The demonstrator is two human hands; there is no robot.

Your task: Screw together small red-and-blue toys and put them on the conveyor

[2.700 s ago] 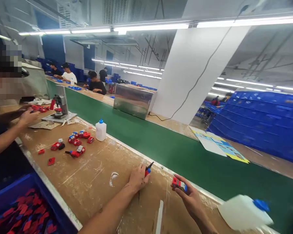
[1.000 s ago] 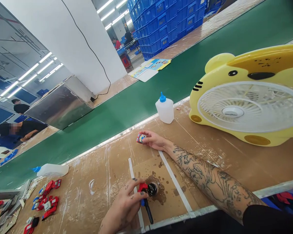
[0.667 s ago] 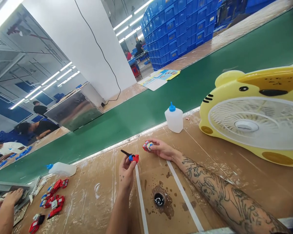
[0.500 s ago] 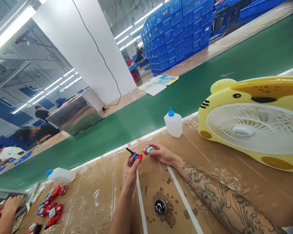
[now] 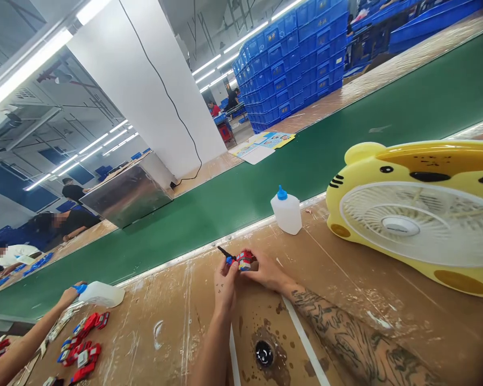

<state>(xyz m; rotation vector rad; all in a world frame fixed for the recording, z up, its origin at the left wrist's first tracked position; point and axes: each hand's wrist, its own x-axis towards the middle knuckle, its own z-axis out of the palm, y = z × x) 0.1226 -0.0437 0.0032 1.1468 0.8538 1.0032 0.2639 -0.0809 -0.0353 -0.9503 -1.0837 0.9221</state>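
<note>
Near the counter's [image 5: 386, 289] far edge, by the green belt [image 5: 265, 182], both hands are meeting. The left hand [image 5: 225, 279] is pinching a small brush tool [image 5: 226, 255], grip clamped on it, dark tip pointing up-left. The right hand [image 5: 265, 269] is holding a small red toy part [image 5: 244, 260], grip closed around it, touching the tool. A white glue bottle [image 5: 286, 212] is standing just behind at the edge. A yellow fan [image 5: 418, 214] is sitting to the right. A dark ink pot [image 5: 263, 352] is lying near the front edge. At the left, a co-worker's hand [image 5: 70, 295] is touching a tipped bottle [image 5: 100, 293], red toy pieces [image 5: 82, 348] nearby.
</note>
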